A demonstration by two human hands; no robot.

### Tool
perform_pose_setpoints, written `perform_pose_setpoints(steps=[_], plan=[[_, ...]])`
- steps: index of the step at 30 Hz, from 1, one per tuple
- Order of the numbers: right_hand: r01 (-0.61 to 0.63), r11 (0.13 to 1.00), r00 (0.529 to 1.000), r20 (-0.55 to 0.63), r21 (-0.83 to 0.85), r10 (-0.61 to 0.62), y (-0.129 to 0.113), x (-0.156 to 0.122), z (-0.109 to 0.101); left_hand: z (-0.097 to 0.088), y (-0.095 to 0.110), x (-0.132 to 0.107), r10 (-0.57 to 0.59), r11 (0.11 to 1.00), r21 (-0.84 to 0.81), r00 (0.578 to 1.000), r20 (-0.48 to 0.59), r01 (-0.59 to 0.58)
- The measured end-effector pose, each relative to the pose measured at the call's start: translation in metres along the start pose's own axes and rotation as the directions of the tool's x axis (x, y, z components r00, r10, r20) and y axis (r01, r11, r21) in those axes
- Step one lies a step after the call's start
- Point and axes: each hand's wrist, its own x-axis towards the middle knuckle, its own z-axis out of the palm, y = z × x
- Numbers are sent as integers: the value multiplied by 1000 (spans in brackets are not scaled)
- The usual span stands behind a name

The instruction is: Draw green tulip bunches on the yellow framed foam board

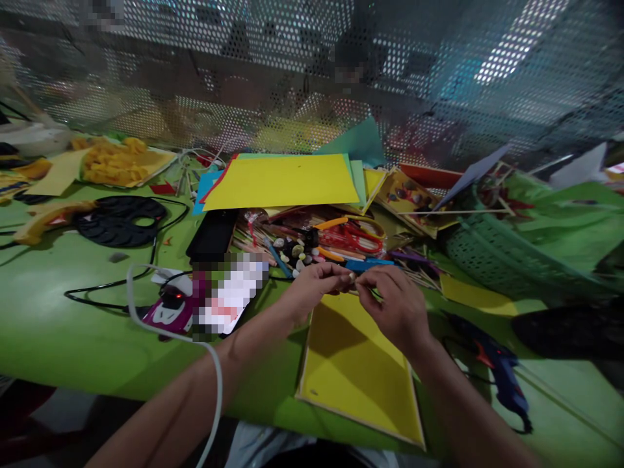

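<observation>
two hands meet in the middle of the frame. the left hand (316, 289) and the right hand (397, 305) are both curled almost closed. their thumbs and first fingers pinch one tiny pale bit (351, 278). it is too small and blurry to say what it is. the tiny pale bit sits between the fingertips, over the top end of one flat yellow board (361, 377). the board is a smooth rectangle with a pale rim, and it lies on the green table (58, 318).

just above the hands is a messy pile of thin sticks (263, 244), small round pebbles (292, 250) and scissors (355, 237) with orange and red loops. higher up lies one big yellow paper sheet (283, 182). in the lower right is one blue glue gun (500, 367). at the right is one green basket (487, 260) full of little holes. one white cable (146, 322) bends over the left arm at the lower left. a shiny metal mesh (292, 52) fills the top.
</observation>
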Motion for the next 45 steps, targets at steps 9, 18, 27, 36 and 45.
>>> perform_pose_setpoints(steps=[9,18,27,36,45], plan=[[-110,982,993,-20,152,114,-2,0,3,-1,1,-1,17,999,-41,999,29,-16],[-283,898,955,19,337,295,-1,-3,5,-2,2,-1,8,997,-80,1000,21,-6],[-192,948,978,-28,253,205,-1,-4,2,-2,3,-1,29,996,-79,999,-15,-30],[-122,978,991,-33,167,130,2,-5,3,-2,4,-2,44,999,-25,999,2,-44],[-14,1000,995,-99,3,14,0,-4,0,-1,3,-1,85,996,25,994,67,-87]])
